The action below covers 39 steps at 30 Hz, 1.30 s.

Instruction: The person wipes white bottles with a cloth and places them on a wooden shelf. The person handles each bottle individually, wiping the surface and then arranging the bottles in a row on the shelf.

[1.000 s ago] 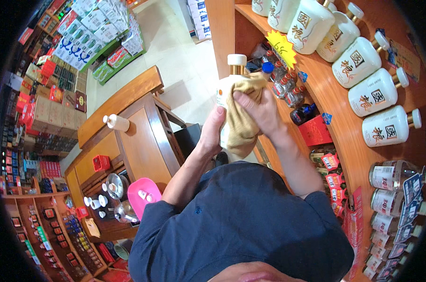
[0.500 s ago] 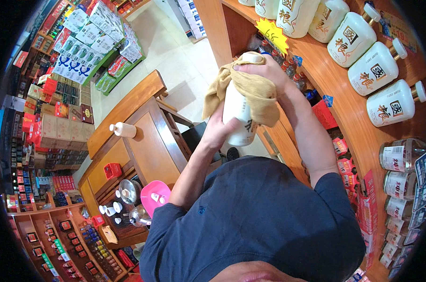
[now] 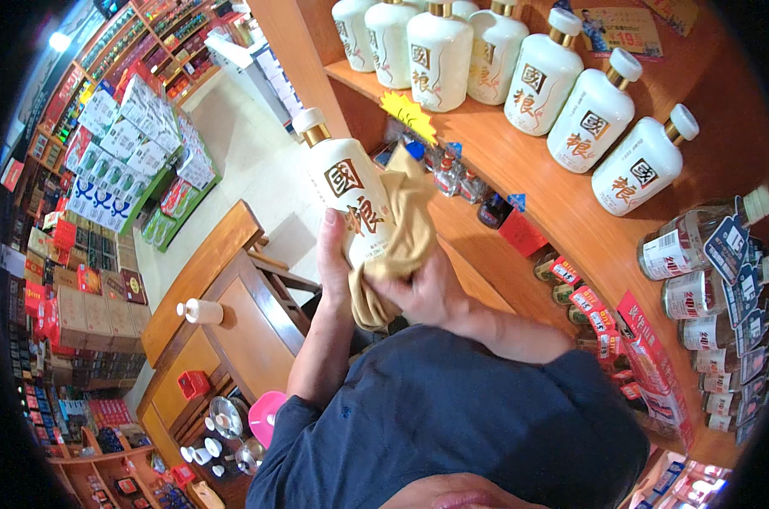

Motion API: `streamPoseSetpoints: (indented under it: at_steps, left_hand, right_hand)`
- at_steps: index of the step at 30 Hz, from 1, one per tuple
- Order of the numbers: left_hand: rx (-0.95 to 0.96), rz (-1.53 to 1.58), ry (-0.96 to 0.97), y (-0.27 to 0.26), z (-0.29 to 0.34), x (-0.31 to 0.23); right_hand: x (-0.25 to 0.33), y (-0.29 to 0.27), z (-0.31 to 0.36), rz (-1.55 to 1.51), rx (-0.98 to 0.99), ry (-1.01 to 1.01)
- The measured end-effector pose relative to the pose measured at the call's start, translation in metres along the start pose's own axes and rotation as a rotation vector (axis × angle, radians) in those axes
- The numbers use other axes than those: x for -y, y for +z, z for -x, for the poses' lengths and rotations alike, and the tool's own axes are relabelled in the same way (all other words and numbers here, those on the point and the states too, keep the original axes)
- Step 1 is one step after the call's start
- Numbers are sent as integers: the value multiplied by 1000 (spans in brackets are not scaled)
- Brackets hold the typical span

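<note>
A white bottle (image 3: 340, 170) with a gold neck ring and white cap is held up in front of my chest, its cap tilted toward the upper left. My left hand (image 3: 333, 259) grips its left side, thumb lying along the front. A tan cloth (image 3: 405, 216) covers the bottle's lower right side and base. My right hand (image 3: 427, 288) is closed on the bunched cloth and presses it against the bottle's lower end; some of its fingers are hidden by the cloth.
Matching white bottles (image 3: 528, 85) line the wooden shelf (image 3: 486, 127) at upper right, above a yellow star tag (image 3: 408, 117). Clear labelled jars (image 3: 698, 293) stand at far right. On the left, a wooden table (image 3: 261, 318) bears another white bottle (image 3: 201, 311), a red box (image 3: 193, 384) and teaware.
The bottle has turned so its cap and front label now show. My right hand and the cloth have moved from its top down to its lower end. The view has shifted toward the shelf.
</note>
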<state>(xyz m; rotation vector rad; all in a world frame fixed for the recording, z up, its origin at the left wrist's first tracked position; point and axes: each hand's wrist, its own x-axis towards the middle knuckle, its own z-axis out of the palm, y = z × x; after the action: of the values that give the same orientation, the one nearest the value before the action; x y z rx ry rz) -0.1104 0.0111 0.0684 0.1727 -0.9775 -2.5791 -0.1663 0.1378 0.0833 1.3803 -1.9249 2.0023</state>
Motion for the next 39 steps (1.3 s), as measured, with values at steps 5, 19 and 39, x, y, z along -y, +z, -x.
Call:
streamPoseSetpoints:
  at_steps: [5, 19, 39]
  left_hand:
    - [209, -499, 167, 45, -36, 2]
    - [323, -948, 543, 139, -114, 11]
    - [245, -1347, 667, 132, -144, 10]
  right_hand:
    - [3, -41, 5, -153, -137, 184]
    - [30, -153, 50, 813, -626, -103]
    - [32, -157, 56, 903, -542, 2]
